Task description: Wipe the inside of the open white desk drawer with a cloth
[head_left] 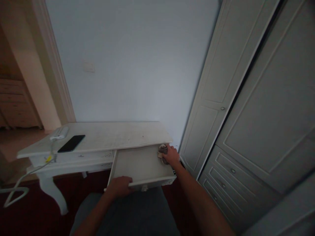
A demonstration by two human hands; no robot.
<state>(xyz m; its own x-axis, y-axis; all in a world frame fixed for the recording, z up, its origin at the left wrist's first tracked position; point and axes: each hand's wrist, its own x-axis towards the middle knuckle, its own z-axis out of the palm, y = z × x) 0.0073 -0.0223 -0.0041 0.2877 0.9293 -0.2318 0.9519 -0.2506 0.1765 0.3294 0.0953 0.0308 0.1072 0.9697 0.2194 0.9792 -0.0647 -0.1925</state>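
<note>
a: why's the left hand point(121, 186) gripping the drawer's point(140, 164) front edge?
b: probably to steady it, pulled open.
a: and the right hand point(170, 154)?
b: closed around a small brown object point(162, 149), in the drawer's far right corner.

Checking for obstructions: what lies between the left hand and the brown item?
In the head view, only the drawer floor lies between the left hand and the brown item at the right hand.
</note>
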